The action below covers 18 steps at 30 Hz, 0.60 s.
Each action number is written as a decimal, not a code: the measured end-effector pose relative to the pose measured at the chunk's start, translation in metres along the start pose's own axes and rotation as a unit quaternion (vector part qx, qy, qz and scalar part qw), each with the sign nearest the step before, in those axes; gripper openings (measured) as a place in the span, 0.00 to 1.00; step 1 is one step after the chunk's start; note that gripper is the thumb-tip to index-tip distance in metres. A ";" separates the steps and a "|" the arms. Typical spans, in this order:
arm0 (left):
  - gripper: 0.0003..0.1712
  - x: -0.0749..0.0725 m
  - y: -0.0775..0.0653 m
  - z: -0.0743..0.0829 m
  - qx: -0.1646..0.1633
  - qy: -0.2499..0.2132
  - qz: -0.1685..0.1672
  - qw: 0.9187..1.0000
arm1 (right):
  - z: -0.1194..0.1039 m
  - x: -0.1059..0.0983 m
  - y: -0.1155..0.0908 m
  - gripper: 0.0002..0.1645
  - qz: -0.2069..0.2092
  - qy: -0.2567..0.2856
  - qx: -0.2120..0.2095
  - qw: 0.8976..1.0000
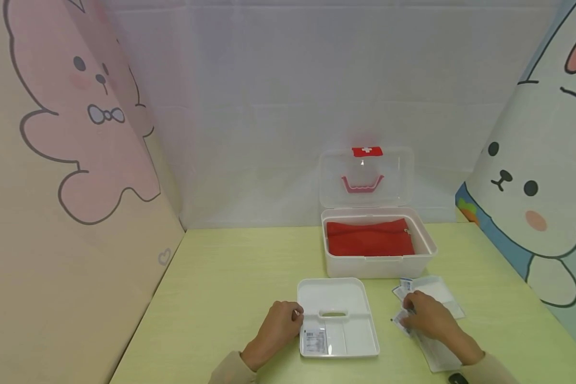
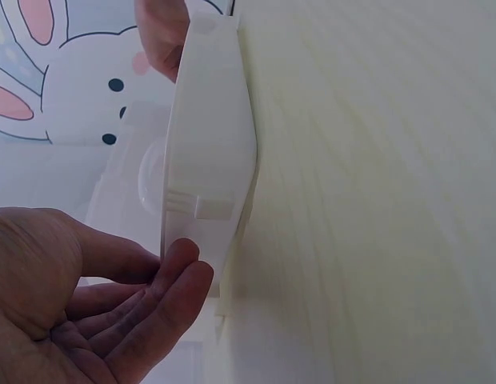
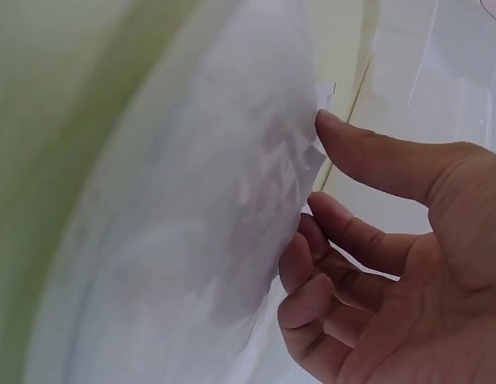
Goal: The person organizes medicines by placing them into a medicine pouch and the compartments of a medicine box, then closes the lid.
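My left hand point(image 1: 282, 321) pinches the left rim of a shallow white plastic tray point(image 1: 360, 333), thumb against fingertips in the left wrist view. A printed packet point(image 1: 315, 341) lies in the tray's near-left compartment. To the right, my right hand point(image 1: 428, 317) is over several small printed packets point(image 1: 406, 285) and larger white packages point(image 1: 436, 288). In the right wrist view, its thumb and index finger stand apart at the edge of a translucent white package point(image 3: 208, 208). The other fingers bend loosely, and a grey corner shows between the fingertips.
Behind the tray stands an open white first-aid box point(image 1: 379, 266) with a red pouch point(image 1: 369, 240) inside and its clear lid point(image 1: 367, 200) raised against the white back sheet. A small black object point(image 1: 458, 378) lies at the front edge beside the right sleeve. Printed side panels flank the table.
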State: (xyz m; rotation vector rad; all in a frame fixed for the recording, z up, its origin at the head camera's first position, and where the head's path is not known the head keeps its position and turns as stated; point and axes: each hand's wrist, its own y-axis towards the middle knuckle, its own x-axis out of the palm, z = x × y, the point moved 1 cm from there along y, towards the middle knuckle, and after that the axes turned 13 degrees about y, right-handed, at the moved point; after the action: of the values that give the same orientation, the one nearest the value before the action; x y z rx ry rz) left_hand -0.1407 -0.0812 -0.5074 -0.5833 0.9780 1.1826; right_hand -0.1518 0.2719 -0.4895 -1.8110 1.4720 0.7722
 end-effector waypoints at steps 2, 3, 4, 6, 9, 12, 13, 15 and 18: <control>0.08 0.000 -0.001 0.000 -0.002 -0.001 -0.001 1.000 | 0.000 0.001 0.000 0.17 -0.003 0.012 0.003 1.000; 0.08 0.000 -0.001 0.000 -0.002 0.000 -0.001 1.000 | 0.000 0.001 0.000 0.17 -0.003 0.016 0.004 1.000; 0.08 0.000 -0.001 0.001 -0.003 -0.001 -0.002 1.000 | 0.000 0.002 -0.001 0.17 -0.001 0.020 0.003 1.000; 0.07 0.000 -0.001 0.001 -0.003 -0.002 -0.002 1.000 | 0.000 0.002 -0.002 0.16 0.007 0.021 -0.007 1.000; 0.07 0.000 -0.001 0.000 -0.003 -0.004 -0.003 1.000 | -0.001 0.002 -0.003 0.13 0.028 0.016 -0.025 0.999; 0.07 0.000 -0.001 0.000 -0.002 -0.003 -0.001 1.000 | -0.003 0.000 -0.004 0.09 0.054 0.015 -0.046 0.997; 0.07 -0.001 -0.001 0.000 -0.001 -0.003 -0.001 1.000 | -0.003 -0.001 -0.004 0.08 0.064 0.014 -0.053 0.996; 0.07 -0.001 -0.001 0.000 0.000 -0.001 0.000 1.000 | -0.004 -0.002 -0.004 0.06 0.083 0.016 -0.065 0.994; 0.08 0.000 -0.001 0.000 0.001 0.002 0.001 1.000 | -0.007 -0.004 -0.005 0.05 0.107 0.020 -0.081 0.991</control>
State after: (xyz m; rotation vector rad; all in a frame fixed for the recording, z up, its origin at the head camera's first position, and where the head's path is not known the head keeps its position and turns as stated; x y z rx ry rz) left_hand -0.1395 -0.0816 -0.5072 -0.5833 0.9823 1.1833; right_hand -0.1473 0.2693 -0.4818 -1.8143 1.6919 0.9923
